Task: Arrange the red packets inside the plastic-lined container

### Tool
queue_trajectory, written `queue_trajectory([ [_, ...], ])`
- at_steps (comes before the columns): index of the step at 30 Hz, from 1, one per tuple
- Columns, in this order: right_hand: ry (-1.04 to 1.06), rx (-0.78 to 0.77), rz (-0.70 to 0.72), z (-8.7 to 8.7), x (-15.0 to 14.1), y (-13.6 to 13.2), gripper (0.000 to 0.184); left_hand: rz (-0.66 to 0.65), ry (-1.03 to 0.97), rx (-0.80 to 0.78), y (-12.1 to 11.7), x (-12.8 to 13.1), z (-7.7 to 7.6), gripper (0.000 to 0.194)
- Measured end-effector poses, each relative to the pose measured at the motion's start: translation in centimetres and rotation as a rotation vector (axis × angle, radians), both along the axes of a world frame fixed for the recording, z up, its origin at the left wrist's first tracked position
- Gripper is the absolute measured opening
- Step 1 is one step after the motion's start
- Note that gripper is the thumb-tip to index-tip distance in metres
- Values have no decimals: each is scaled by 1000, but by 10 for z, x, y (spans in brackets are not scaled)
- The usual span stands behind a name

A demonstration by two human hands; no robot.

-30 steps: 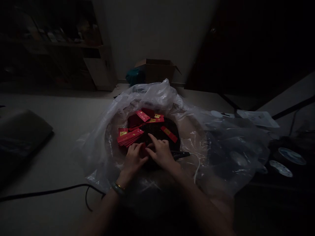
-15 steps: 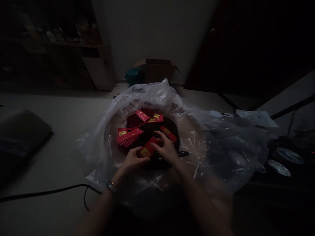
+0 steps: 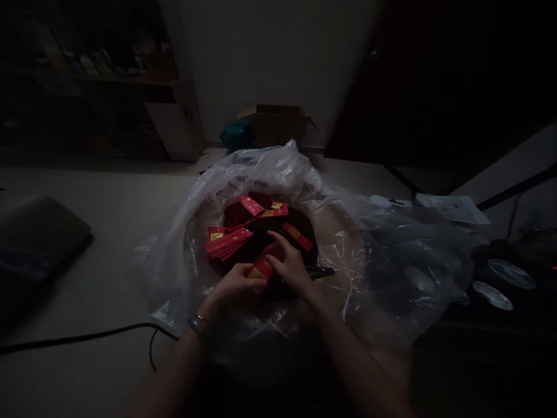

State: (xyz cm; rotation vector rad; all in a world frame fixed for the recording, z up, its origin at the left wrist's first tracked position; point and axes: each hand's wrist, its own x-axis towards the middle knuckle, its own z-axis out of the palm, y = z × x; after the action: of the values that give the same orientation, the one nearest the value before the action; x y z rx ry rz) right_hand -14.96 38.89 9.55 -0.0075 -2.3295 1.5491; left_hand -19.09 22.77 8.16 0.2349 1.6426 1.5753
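My left hand (image 3: 232,285) pinches a red packet (image 3: 262,269) with a yellow panel by its lower left end. At the packet's upper right, my right hand (image 3: 291,266) grips it between thumb and fingers, partly hiding it. Below lies a heap of dark loose material (image 3: 256,233), perhaps tea leaves, too dim to be sure. A fanned stack of red packets (image 3: 228,244) rests on the heap's left side. A single red packet (image 3: 300,237) lies on the right. A black long-handled tool (image 3: 321,272) with a white cord sits beside my right hand.
Clear plastic sheeting (image 3: 278,165) lines a round container around the heap and spreads right. Behind stand an open cardboard box (image 3: 282,126) and a teal bag (image 3: 237,137). A black cable (image 3: 87,337) crosses the floor at left. Round-faced objects (image 3: 511,274) stand at right.
A second ago the packet was mostly hidden between my hands. It then came into view with its yellow panel showing, and now sits slightly lower and more steeply tilted in both hands.
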Motion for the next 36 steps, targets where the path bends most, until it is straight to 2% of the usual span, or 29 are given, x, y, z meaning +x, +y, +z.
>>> queue_trajectory([
  [3,40,3,41,2,1,-3,50,8,-56,52,4,1,3,46],
  [9,32,-39,-9,1,2,-8,47,-4,-100,58,7,4,3,45],
  [13,42,31,-59,-4,1,10,45,37,-115,55,7,4,1,49],
  [15,-36,187,-83,-6,5,30,48,62,-125,53,7,3,0,52],
  [18,-394,615,70,-9,21,63,62,75,-146,50,6,2,0,55],
  [20,-616,826,147,-10,33,75,66,81,-169,45,6,2,0,56],
  [22,-693,938,153,-11,43,78,65,87,-191,44,5,2,0,55],
  [24,-665,980,141,-11,47,76,61,89,-200,55,4,2,-1,55],
  [26,-618,975,161,-12,46,76,56,94,-204,67,4,2,-1,56],
  [28,-549,903,178,-12,44,82,53,107,-208,70,4,2,-1,56],
  [33,-324,559,24,-1,40,106,44,145,-219,78,7,4,0,54],
  [36,-360,346,30,12,37,98,41,141,-214,83,7,5,1,51],
])
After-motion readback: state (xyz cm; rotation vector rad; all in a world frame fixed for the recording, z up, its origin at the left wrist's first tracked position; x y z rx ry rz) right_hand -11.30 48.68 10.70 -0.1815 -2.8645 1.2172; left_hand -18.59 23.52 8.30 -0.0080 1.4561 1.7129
